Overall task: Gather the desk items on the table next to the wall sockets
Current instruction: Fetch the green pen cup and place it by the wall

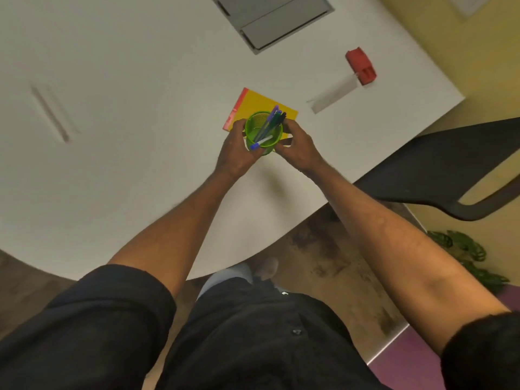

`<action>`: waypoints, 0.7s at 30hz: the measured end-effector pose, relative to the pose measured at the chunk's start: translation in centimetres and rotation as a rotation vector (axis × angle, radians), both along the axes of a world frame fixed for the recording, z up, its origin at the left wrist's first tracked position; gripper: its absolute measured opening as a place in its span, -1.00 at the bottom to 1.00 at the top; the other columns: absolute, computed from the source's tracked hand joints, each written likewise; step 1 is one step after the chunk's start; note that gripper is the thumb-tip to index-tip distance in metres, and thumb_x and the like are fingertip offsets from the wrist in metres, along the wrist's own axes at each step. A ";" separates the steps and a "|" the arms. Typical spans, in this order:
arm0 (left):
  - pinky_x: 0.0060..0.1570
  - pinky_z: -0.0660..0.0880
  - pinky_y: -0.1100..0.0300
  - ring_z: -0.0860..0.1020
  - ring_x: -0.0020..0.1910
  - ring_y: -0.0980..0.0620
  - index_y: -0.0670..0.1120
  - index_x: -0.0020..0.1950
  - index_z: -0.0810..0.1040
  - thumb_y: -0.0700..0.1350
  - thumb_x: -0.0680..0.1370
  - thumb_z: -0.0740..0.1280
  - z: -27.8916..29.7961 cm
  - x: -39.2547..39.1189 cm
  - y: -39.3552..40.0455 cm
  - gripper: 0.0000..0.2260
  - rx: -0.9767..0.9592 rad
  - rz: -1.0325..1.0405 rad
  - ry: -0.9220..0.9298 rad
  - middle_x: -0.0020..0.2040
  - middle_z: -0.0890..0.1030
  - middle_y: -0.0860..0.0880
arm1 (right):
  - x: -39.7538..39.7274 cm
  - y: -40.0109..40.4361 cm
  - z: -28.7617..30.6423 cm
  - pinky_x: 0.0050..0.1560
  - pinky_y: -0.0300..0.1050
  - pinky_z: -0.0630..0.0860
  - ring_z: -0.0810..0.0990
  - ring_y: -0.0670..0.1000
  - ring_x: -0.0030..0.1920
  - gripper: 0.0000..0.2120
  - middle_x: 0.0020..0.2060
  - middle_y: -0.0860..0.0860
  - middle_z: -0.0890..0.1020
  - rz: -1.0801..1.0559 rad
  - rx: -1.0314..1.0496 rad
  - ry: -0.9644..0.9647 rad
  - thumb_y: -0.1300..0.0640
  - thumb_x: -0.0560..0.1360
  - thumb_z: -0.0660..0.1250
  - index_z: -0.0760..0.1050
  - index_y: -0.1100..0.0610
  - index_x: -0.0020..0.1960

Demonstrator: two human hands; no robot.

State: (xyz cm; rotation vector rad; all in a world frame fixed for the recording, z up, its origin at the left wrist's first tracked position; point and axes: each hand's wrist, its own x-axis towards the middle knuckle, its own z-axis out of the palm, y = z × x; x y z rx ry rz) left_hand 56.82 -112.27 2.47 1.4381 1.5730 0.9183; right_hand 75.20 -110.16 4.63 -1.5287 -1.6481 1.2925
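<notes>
Over the yellow notepad (254,104), both hands grip the green pen cup (263,133).

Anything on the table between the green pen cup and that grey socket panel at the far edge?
Only the yellow notepad, right behind the green pen cup held by both hands. Beyond it, bare table up to the grey socket panel.

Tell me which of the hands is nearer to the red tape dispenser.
Right. The right hand grips the green pen cup on the side facing the red tape dispenser; the left hand grips the cup's far side.
</notes>
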 end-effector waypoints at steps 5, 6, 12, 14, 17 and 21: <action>0.11 0.57 0.00 0.55 0.18 0.01 -0.09 0.38 0.40 0.04 0.37 0.55 0.3 4.2 3.6 -0.34 0.022 -0.083 -0.040 0.23 0.56 0.03 | 4.6 2.2 1.5 -0.13 -0.46 0.50 0.63 -0.29 -0.06 -0.45 0.14 -0.13 0.57 -0.063 -0.003 -0.032 0.10 0.44 0.45 0.41 0.10 0.40; 0.12 0.56 -0.02 0.55 0.18 0.00 -0.11 0.37 0.40 0.03 0.36 0.55 0.6 4.9 4.5 -0.34 0.029 -0.096 -0.045 0.23 0.57 0.00 | 5.3 2.6 2.0 -0.13 -0.46 0.51 0.64 -0.28 -0.08 -0.44 0.14 -0.12 0.57 -0.076 0.003 -0.034 0.07 0.43 0.44 0.41 0.10 0.40; 0.07 0.56 0.07 0.56 0.11 0.10 -0.02 0.31 0.42 0.17 0.30 0.54 3.0 8.8 8.7 -0.34 0.062 -0.121 -0.059 0.16 0.58 0.09 | 8.7 6.1 4.9 -0.23 -0.44 0.48 0.67 -0.25 -0.17 -0.33 0.19 -0.15 0.56 -0.118 -0.008 -0.028 -0.15 0.24 0.35 0.42 -0.01 0.33; 0.08 0.57 0.04 0.56 0.14 0.09 -0.01 0.32 0.41 0.14 0.33 0.55 3.6 9.9 10.2 -0.36 0.063 -0.124 -0.062 0.17 0.58 0.08 | 9.8 7.7 5.5 -0.26 -0.43 0.47 0.66 -0.27 -0.19 -0.31 0.23 -0.12 0.56 -0.127 -0.020 -0.013 -0.16 0.22 0.34 0.42 0.00 0.33; 0.05 0.57 0.03 0.55 0.16 0.07 -0.03 0.32 0.42 0.12 0.35 0.55 4.2 12.0 12.3 -0.38 0.079 -0.121 -0.046 0.19 0.58 0.05 | 11.8 10.2 5.7 -0.29 -0.43 0.46 0.65 -0.28 -0.23 -0.25 0.25 -0.07 0.57 -0.129 -0.029 0.009 -0.16 0.18 0.35 0.42 0.07 0.34; 0.03 0.54 0.14 0.55 0.16 0.08 -0.02 0.33 0.41 0.17 0.35 0.52 3.8 15.6 14.8 -0.36 0.080 -0.095 -0.034 0.21 0.57 0.06 | 15.6 13.5 5.7 -0.29 -0.43 0.46 0.64 -0.27 -0.24 -0.22 0.25 -0.07 0.56 -0.062 -0.061 0.006 -0.17 0.16 0.36 0.41 0.06 0.35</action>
